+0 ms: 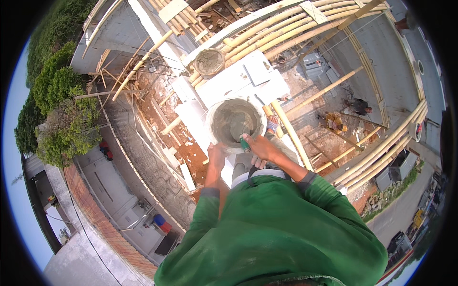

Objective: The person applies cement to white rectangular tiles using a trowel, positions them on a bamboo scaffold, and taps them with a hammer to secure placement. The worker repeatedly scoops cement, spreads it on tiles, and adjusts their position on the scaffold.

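Observation:
A round bucket [210,125] of wet grey mortar [231,119] stands right in front of me. My left hand [217,155] is closed on its near left rim. In my right hand [261,148] is a trowel with a green handle [245,143], held over the near right rim. Its blade dips into the mortar and is hard to tell from it. Just right of the bucket is my foot [272,125] in a strapped sandal.
White blocks [257,76] lie beyond the bucket, beside a shallow pan of mortar [209,62]. Bamboo poles [286,28] run along the far side and right. Far below, two people [359,107] are among poles and rubble. The drop on the left shows a concrete strip [138,138].

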The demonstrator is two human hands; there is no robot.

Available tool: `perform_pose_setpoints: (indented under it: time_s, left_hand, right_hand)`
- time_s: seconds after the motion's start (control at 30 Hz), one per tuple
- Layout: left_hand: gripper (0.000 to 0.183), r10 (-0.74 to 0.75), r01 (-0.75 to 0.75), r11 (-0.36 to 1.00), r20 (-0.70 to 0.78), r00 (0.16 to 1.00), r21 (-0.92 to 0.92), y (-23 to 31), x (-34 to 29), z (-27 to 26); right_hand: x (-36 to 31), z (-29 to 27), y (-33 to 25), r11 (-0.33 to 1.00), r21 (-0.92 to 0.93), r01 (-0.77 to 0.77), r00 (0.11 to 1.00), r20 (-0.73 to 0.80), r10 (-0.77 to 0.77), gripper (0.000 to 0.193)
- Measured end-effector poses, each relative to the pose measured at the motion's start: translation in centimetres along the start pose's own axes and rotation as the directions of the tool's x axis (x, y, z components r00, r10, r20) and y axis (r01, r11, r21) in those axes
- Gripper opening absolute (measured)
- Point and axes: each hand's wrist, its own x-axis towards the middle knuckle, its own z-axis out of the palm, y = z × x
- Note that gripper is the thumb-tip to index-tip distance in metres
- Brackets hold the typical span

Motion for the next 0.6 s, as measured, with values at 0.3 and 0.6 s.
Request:
perform_pose_setpoints:
  time_s: [0.3,0.6]
  left_hand:
    - [0.045,-0.220,0.211,0.960,-0.030,0.975,-0.185,-1.8,31.7,-4.1]
    - [0.042,-0.110,0.000,0.854,0.179,0.978,0.521,-7.3,47.8,-1.9]
  right_hand:
    - [9.4,-6.0,21.6,0.976,0.011,-0.219,0.604,-0.784,0.144,0.038]
    - [10.0,7.6,39.9,0.662,0.740,-0.121,0.585,-0.485,0.649,0.032]
